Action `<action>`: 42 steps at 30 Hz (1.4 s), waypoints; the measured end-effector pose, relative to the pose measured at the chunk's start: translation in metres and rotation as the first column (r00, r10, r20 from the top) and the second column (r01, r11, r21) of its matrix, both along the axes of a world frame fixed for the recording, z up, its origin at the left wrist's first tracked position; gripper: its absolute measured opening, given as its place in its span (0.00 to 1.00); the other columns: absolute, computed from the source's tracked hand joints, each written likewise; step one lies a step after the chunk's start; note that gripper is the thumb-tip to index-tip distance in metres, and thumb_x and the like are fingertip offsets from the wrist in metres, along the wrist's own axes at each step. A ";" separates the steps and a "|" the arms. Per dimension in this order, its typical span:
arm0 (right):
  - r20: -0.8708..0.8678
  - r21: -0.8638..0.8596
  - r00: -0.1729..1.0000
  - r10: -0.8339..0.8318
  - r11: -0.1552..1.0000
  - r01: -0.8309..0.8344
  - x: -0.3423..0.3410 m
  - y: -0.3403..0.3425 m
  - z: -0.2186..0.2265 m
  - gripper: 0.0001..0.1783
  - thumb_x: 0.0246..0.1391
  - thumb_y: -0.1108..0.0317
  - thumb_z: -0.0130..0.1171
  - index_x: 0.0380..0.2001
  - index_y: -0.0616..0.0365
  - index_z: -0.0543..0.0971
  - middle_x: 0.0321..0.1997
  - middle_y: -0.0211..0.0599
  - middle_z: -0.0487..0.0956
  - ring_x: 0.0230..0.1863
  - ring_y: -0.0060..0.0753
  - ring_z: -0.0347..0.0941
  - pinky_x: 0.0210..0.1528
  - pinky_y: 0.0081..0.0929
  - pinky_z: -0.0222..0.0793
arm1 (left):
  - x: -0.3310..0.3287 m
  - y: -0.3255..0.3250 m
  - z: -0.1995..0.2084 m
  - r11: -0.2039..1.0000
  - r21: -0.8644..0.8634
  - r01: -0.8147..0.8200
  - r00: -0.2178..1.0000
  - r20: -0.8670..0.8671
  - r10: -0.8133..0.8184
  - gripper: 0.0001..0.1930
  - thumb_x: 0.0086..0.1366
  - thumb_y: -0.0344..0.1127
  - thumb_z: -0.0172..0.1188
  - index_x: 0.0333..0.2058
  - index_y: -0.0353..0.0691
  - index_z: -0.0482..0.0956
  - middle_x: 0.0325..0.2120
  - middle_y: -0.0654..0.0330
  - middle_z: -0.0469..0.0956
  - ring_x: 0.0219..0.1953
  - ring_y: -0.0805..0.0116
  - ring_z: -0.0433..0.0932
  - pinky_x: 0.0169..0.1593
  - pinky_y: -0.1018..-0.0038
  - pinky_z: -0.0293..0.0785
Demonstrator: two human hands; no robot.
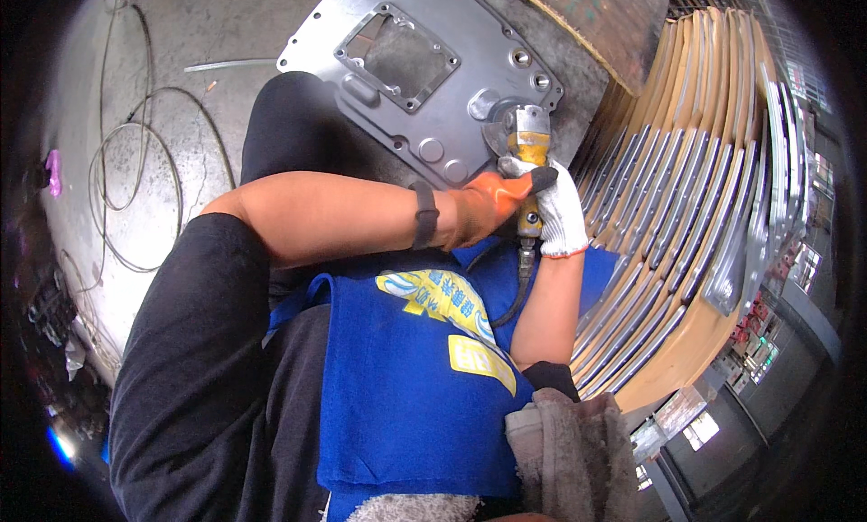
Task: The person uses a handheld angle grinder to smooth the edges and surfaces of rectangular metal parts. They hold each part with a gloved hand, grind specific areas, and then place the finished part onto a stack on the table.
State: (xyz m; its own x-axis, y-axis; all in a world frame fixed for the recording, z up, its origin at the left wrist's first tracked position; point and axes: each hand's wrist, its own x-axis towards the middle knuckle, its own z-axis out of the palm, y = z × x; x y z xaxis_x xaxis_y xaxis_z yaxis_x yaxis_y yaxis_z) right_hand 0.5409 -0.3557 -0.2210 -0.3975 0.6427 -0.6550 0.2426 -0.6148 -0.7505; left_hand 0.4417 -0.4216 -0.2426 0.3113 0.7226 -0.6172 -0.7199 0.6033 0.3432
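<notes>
A yellow air-powered angle grinder [530,146] with a silver head stands lengthwise in front of me, its hose running down from the rear end. My right hand [564,210], in a white knit glove, is wrapped round its body. From the left comes my left hand [492,201] in an orange glove with a dark fingertip, closed on the same tool. The grinder's disc [494,136] is at the lower right part of a grey metal plate [479,57]; I cannot tell whether it touches. Round holes line the plate's rim, and a squarish opening pierces it.
Tall stacks of metal parts with brown sheets between [677,179] rise close on the right. A worn board [596,21] lies beyond the plate. Hoses [149,165] loop over the concrete floor at left. My blue apron [406,405] covers my lap.
</notes>
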 end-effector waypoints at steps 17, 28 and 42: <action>0.040 0.004 0.999 0.027 1.000 -0.027 0.006 -0.010 0.002 0.14 0.48 0.72 0.61 0.39 0.64 0.76 0.33 0.35 0.79 0.32 0.24 0.75 0.35 0.21 0.71 | -0.007 -0.012 0.027 0.999 0.015 0.044 0.990 -0.138 -0.041 0.27 0.58 0.54 0.57 0.46 0.37 0.72 0.36 0.55 0.77 0.36 0.66 0.77 0.39 0.69 0.75; -0.051 -0.097 0.999 -0.005 0.995 0.000 -0.001 -0.003 0.001 0.14 0.47 0.74 0.60 0.39 0.64 0.76 0.33 0.34 0.78 0.32 0.25 0.75 0.36 0.22 0.71 | 0.001 -0.007 0.006 1.000 0.012 0.000 0.986 -0.168 0.002 0.28 0.57 0.53 0.58 0.47 0.36 0.73 0.36 0.57 0.78 0.36 0.68 0.77 0.40 0.72 0.73; -0.012 -0.024 1.000 0.011 1.000 -0.011 0.002 0.005 -0.011 0.13 0.48 0.72 0.61 0.39 0.63 0.76 0.31 0.33 0.78 0.30 0.25 0.75 0.35 0.23 0.71 | 0.000 0.007 0.000 0.996 -0.056 0.073 0.979 -0.186 -0.082 0.28 0.59 0.50 0.59 0.49 0.34 0.71 0.39 0.57 0.77 0.38 0.69 0.76 0.41 0.74 0.73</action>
